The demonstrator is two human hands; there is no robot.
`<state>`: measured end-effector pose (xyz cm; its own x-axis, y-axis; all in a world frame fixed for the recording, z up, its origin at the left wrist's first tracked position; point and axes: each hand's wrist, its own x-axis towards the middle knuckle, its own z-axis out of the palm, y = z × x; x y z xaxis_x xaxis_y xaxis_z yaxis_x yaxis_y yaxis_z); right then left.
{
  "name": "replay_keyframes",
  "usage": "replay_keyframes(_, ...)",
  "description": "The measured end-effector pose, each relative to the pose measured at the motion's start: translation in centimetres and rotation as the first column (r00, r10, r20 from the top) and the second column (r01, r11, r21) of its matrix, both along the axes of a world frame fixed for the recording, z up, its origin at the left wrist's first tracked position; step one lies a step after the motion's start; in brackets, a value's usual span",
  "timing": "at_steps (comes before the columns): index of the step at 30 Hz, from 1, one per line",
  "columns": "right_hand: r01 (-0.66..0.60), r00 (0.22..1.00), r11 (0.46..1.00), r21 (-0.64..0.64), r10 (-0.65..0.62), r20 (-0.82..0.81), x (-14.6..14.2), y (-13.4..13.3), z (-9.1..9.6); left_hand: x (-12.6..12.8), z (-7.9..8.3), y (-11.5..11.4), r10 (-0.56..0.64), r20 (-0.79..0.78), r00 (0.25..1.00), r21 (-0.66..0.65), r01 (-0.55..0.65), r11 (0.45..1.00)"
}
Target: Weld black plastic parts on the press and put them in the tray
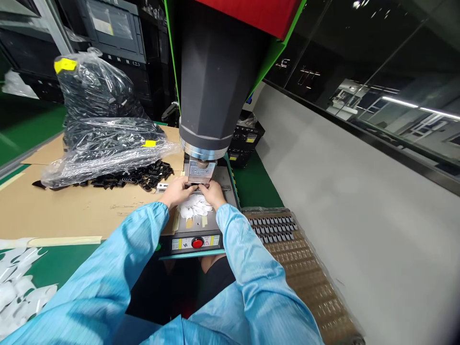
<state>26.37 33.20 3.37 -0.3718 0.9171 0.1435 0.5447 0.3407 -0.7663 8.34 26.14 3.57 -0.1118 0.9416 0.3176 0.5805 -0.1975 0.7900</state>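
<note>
Under the metal block (201,170) of a press, my left hand (177,192) and my right hand (214,194) face each other, thumbs pointing inward. Both have closed fingers at the ends of a small black part (196,186), which lies low beneath the block; its shape is mostly hidden. A metal fixture bar (162,187) shows to the left of my left hand. Just in front of my hands, a pile of thin white pieces (194,207) rests on the machine's grey base plate (220,221).
Loose black plastic parts (147,178) and bulging clear bags (111,136) occupy the cardboard (72,206) at left. More white pieces (21,287) are at lower left. A red button (197,243) sits on the machine's front. At right, a tray (305,282) holds rows of grey parts.
</note>
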Motion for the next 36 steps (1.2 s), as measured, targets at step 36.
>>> replay_keyframes(36, -0.229, 0.562, 0.851, -0.472, -0.28, -0.778, 7.2, -22.8, -1.2, 9.2, -1.9, -20.9, 0.128, 0.986, 0.105, -0.156, 0.33, 0.931)
